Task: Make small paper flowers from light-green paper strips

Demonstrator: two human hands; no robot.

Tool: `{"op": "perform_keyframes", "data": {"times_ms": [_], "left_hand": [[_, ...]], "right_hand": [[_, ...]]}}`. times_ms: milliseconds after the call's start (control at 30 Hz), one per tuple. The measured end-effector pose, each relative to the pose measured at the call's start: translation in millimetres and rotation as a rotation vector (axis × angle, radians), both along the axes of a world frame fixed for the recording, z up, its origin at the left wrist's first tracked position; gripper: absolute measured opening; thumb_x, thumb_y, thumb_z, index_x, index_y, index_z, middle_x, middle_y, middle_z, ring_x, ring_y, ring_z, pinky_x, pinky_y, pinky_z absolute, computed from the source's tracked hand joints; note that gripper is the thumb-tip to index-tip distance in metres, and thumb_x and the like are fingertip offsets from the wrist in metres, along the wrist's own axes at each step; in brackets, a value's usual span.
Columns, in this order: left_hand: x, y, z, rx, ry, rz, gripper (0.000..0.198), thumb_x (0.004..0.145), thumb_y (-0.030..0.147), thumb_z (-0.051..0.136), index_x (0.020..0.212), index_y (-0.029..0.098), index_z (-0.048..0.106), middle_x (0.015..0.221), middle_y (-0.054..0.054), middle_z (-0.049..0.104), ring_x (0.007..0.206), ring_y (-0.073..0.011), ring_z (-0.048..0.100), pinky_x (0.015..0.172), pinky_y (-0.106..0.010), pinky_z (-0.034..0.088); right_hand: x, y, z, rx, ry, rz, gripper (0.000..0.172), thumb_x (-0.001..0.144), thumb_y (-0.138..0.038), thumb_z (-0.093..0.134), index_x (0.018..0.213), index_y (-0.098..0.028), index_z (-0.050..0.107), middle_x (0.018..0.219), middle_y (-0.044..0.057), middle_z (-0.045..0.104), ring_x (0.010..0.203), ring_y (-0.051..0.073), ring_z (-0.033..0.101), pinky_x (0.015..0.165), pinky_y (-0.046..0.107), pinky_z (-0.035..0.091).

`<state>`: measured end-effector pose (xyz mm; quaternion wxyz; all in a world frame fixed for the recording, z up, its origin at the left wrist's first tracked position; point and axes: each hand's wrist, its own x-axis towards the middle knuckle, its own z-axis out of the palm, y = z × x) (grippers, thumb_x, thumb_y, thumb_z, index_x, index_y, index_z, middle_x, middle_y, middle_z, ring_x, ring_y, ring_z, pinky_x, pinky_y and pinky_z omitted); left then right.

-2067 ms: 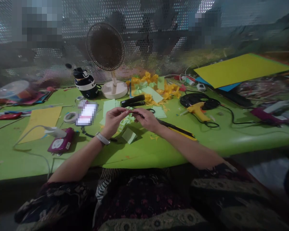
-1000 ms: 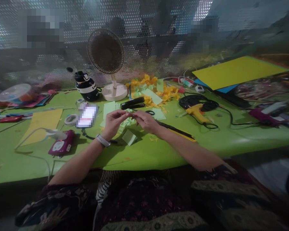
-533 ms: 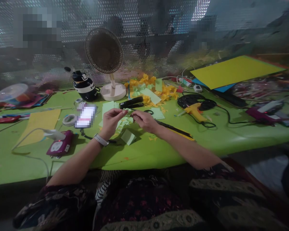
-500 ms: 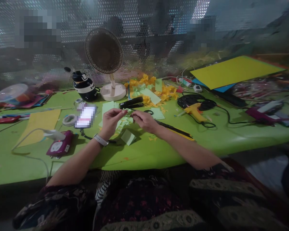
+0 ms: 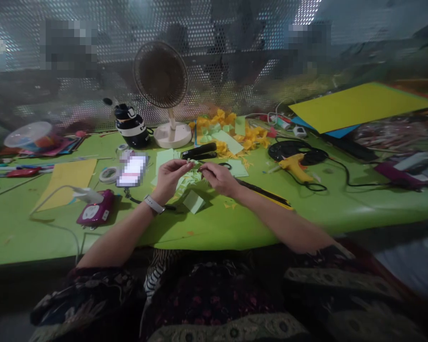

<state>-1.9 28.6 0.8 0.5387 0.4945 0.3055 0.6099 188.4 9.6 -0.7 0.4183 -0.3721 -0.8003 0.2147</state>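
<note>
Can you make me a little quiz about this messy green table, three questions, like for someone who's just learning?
1. True or false: the glue gun is nearer the right hand than the left hand.

2. What colour are the paper bits between and just below the two hands?
A) red
B) pale green
C) black

3. Fill the gap: on the table, right next to the dark bottle, stands a round-headed ____.

Key:
1. True
2. B
3. fan
</note>
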Motion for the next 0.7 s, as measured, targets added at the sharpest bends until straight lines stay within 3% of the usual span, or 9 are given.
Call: {"op": "perform_keyframes", "data": {"times_ms": [500, 600, 700], "left_hand": [[-1.8, 5.7, -0.1, 0.024, -0.023, 0.05, 0.032, 0.058, 0.04, 0.093, 0.074, 0.019, 0.075, 0.078, -0.002, 0.076, 0.076, -0.0129, 0.071, 0.08, -0.03, 0.057], [-5.0, 8.0, -0.8, 0.054, 0.076, 0.075, 0.032, 0.061, 0.042, 0.091, 0.075, 0.019, 0.075, 0.077, -0.003, 0.075, 0.072, -0.0132, 0.069, 0.075, -0.029, 0.056], [-7.1, 5.8, -2.3, 0.157, 0.305, 0.04, 0.028, 0.066, 0.041, 0.089, 0.075, 0.018, 0.076, 0.074, -0.005, 0.074, 0.066, -0.0137, 0.065, 0.064, -0.027, 0.052]], "right_hand": [[2.7, 1.2, 0.0, -0.004, 0.013, -0.023, 0.018, 0.093, -0.031, 0.049, 0.092, -0.018, 0.061, 0.08, 0.005, 0.066, 0.071, 0.017, 0.058, 0.067, 0.031, 0.045], [4.9, 1.1, 3.0, -0.061, 0.082, -0.078, 0.017, 0.09, -0.034, 0.054, 0.088, -0.018, 0.06, 0.076, 0.003, 0.065, 0.066, 0.015, 0.055, 0.063, 0.03, 0.044], [6.5, -0.6, 6.4, -0.074, 0.131, -0.128, 0.021, 0.087, -0.037, 0.059, 0.092, -0.017, 0.063, 0.07, 0.0, 0.06, 0.061, 0.014, 0.051, 0.059, 0.028, 0.042]]}}
